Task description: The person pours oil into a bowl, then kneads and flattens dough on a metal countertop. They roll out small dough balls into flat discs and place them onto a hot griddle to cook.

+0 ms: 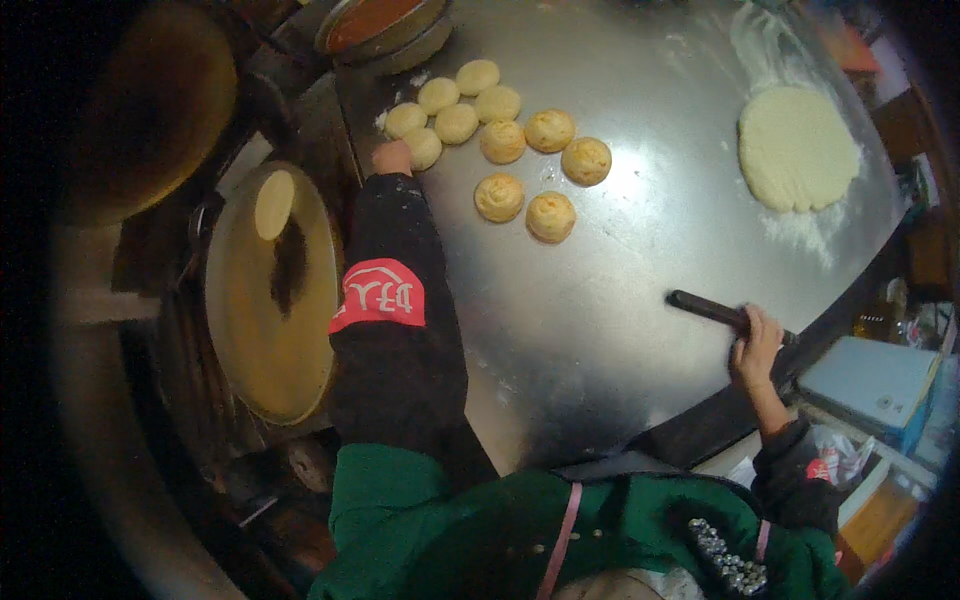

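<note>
My left hand point(392, 158) reaches to the far left of the metal worktop point(570, 322), against the edge of a pale flattened dough round point(422, 148). Its fingers are partly hidden, so a grip on the dough cannot be made out. Several similar rounds point(456, 124) lie grouped just beyond it. Right of these sit several yellower dough pieces with spiral tops point(499, 197). At the worktop's right edge, my right hand point(759, 346) is closed around a dark rod, perhaps a rolling pin point(706, 310). Left of my sleeve, one pale dough disc point(275, 204) lies in a wide shallow pan point(225, 315).
A large flat slab of dough point(799, 148) rests on scattered flour at the far right. At the back left stands a bowl of reddish-orange contents point(375, 21). A big round pan or lid point(161, 112) is beyond the pan. A pale blue box point(870, 379) lies near my right arm.
</note>
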The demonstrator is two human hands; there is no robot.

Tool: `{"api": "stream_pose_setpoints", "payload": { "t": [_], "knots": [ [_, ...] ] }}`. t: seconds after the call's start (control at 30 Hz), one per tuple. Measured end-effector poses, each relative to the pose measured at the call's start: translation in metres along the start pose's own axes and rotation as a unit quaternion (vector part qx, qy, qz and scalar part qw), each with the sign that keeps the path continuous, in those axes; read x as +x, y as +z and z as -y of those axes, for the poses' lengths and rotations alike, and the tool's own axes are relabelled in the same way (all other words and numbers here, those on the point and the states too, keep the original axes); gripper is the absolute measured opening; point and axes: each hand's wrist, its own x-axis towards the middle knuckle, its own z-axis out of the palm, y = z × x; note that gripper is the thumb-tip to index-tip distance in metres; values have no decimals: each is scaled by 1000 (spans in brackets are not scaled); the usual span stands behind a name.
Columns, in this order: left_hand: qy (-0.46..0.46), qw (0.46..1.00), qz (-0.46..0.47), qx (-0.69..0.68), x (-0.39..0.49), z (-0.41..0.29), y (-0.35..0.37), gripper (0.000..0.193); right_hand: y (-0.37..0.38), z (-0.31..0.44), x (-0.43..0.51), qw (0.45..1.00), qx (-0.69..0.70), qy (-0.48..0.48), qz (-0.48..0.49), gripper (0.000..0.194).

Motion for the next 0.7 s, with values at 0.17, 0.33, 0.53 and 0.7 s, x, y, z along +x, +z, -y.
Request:
{"api": "stream_pose_setpoints", "payload": {
  "t": [0.17,0.33,0.53,0.7],
  "knots": [
    [-87,849,-37,-519,12,0,3,31,-3,2,0,1000,10,17,8,65],
    [-341,789,-128,-495,-21,-64,-31,43,-5,6,2,999,15,29,14,66],
    [-203,687,-278,-640,-51,-95,-46,53,-1,2,1,999,23,23,0,64],
    [-194,591,-204,-756,-81,-65,-71,43,5,2,0,1000,6,22,-12,64]
  ]
}}
